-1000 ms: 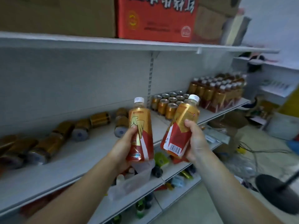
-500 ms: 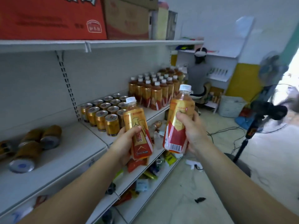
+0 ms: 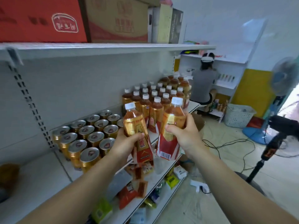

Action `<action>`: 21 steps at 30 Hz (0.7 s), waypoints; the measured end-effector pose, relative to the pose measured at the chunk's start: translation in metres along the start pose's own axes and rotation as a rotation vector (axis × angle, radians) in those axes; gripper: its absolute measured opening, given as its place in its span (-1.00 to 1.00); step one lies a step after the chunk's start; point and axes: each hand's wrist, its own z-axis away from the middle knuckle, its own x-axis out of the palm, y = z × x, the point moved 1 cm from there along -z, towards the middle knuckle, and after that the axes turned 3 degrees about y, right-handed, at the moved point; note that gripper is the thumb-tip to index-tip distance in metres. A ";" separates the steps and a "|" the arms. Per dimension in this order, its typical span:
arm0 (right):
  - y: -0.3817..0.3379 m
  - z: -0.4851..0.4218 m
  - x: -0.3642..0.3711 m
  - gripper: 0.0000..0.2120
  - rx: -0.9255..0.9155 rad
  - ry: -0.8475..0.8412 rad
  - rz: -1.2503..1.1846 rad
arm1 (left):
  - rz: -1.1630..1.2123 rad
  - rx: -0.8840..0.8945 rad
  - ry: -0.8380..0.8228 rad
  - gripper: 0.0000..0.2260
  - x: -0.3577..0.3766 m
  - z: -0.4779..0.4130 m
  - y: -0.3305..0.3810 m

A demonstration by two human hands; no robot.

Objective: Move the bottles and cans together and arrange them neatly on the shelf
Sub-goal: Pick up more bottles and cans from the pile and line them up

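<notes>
Two bottles (image 3: 134,125) near upright, caps up

Arms outstretched, left hand (image 3: 125,143), right hand (image 3: 185,137), both gripping bottles (image 3: 134,124)

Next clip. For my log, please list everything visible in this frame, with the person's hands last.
Held bottles: two, gold and red with white caps; left bottle and right bottle, in front of the shelf.
Standing bottles: twenty or so, same colours, upright on the shelf's right part.
Cans: about fourteen, gold, in rows left of them.
Red box: one, top shelf.
Brown box: one, beside it.
Packets: several, mixed colours, lower shelf.
Basket: one, white, on the floor.
Fan: one, pale, far right.
Cables: black, on the floor.
Other person: one, grey top, at the far shelves.
Left hand: grips the left bottle.
Right hand: grips the right bottle.
</notes>
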 end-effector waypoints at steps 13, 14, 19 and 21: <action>0.047 -0.142 0.004 -0.33 -0.084 -0.235 0.160 | -0.334 0.156 0.250 -0.26 0.039 -0.102 0.021; 0.053 -0.148 0.004 -0.33 -0.096 -0.270 0.174 | -0.359 0.164 0.297 -0.28 0.041 -0.107 0.022; 0.079 -0.163 0.007 -0.20 -0.140 -0.418 0.177 | -0.469 0.194 0.396 -0.56 0.039 -0.135 0.031; 0.084 -0.163 0.008 -0.23 -0.160 -0.450 0.163 | -0.529 0.173 0.410 -0.47 0.034 -0.147 0.036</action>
